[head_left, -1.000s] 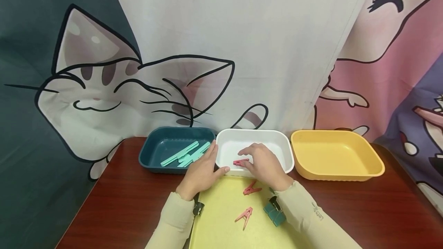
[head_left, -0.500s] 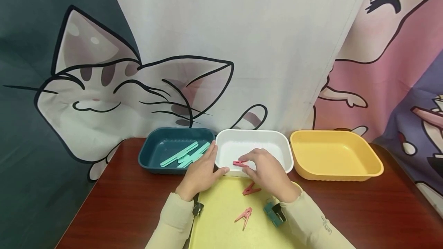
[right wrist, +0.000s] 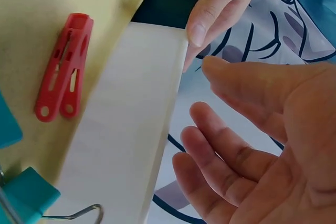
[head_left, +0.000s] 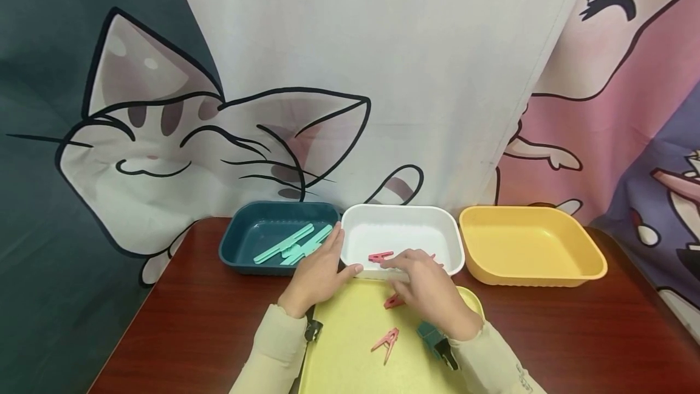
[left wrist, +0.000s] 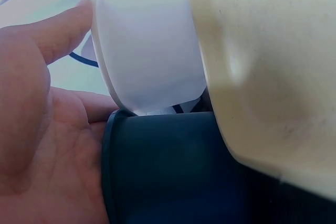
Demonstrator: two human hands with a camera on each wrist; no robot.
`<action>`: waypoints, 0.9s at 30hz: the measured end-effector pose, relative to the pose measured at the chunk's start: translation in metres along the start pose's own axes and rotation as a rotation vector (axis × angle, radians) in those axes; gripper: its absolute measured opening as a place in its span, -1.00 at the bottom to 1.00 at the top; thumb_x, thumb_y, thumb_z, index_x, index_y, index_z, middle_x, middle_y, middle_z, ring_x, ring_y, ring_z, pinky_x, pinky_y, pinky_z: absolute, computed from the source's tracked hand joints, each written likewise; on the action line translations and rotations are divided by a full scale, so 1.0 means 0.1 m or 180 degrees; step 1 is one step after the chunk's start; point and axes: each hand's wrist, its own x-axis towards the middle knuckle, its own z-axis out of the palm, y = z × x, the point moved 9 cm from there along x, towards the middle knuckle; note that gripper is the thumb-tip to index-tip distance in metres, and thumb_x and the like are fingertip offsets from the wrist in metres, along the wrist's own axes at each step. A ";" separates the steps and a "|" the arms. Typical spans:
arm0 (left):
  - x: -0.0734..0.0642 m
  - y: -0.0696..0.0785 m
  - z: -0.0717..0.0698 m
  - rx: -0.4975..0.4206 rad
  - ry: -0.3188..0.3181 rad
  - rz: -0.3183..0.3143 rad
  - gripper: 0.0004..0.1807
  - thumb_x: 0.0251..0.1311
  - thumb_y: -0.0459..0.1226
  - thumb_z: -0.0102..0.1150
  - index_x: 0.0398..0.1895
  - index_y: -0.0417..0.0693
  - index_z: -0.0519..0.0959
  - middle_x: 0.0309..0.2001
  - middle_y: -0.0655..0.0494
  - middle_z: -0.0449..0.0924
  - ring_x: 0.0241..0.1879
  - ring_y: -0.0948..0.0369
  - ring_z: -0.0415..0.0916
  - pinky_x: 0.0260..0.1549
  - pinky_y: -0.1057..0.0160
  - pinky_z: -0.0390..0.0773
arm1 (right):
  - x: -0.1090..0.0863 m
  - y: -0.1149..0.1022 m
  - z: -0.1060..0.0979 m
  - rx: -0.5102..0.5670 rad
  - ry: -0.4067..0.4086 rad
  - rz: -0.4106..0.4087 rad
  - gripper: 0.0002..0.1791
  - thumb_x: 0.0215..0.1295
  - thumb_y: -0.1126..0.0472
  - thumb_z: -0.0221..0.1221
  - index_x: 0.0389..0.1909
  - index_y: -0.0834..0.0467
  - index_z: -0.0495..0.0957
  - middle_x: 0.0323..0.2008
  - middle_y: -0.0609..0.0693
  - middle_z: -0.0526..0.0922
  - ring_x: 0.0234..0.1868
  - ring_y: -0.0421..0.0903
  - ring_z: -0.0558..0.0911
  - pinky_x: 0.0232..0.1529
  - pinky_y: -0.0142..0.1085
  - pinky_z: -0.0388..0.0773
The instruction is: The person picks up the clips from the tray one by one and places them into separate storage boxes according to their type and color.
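Note:
My left hand (head_left: 319, 272) lies with straight fingers across the adjoining rims of the dark teal bin (head_left: 235, 263) and the white bin (head_left: 361, 214), thumb at the white front rim. Over the white bin's front edge hovers my right hand (head_left: 434, 293), its fingers loosely bent and nothing between them. One red clothespin (head_left: 380, 257) lies inside the white bin; another peeks out behind my right fingers. On the yellow tray (head_left: 339, 345) are a red clothespin (right wrist: 64, 66), partly covered by my right hand in the head view, a pink clothespin (head_left: 386, 344) and a teal binder clip (head_left: 429, 334).
Several long mint-green sealing clips (head_left: 284, 244) lie in the dark teal bin. A yellow bin (head_left: 533, 248) stands to the right of the white one. All rest on a reddish-brown table (head_left: 164, 321), with a cartoon-printed curtain (head_left: 465, 78) behind.
My right hand has drawn back from inside the white bin toward its front rim and the tray. The red clothespin it was beside stays in the bin. My left hand keeps its place.

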 end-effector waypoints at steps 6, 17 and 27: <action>0.00 0.00 0.00 0.0020 0.0012 0.0006 -0.07 0.37 0.14 0.12 0.54 -0.33 0.10 0.60 -0.07 -0.09 0.42 -0.08 0.26 0.21 -0.13 0.45 | -0.06 -0.02 0.05 -0.0043 0.0004 -0.0156 -0.71 0.05 0.38 0.44 -0.17 0.09 0.76 -0.26 -0.05 0.69 -0.17 -0.07 0.60 -0.12 -0.13 0.61; 0.00 -0.02 0.02 -0.0006 -0.0014 -0.0044 -0.06 0.36 0.12 0.15 0.55 -0.32 0.09 0.60 -0.07 -0.08 0.42 -0.08 0.27 0.21 -0.13 0.45 | -0.16 -0.10 0.08 0.0022 0.0084 -0.0335 -0.70 0.02 0.37 0.48 -0.18 0.11 0.76 -0.31 -0.08 0.67 -0.26 -0.18 0.52 -0.22 -0.27 0.57; 0.00 -0.01 0.01 0.0012 -0.0021 -0.0048 -0.06 0.37 0.14 0.12 0.55 -0.31 0.08 0.61 -0.05 -0.10 0.43 -0.08 0.25 0.23 -0.13 0.43 | -0.25 -0.09 0.17 -0.0079 0.0042 -0.0382 -0.72 0.02 0.37 0.45 -0.20 0.12 0.74 -0.27 -0.10 0.69 -0.27 -0.20 0.56 -0.20 -0.26 0.59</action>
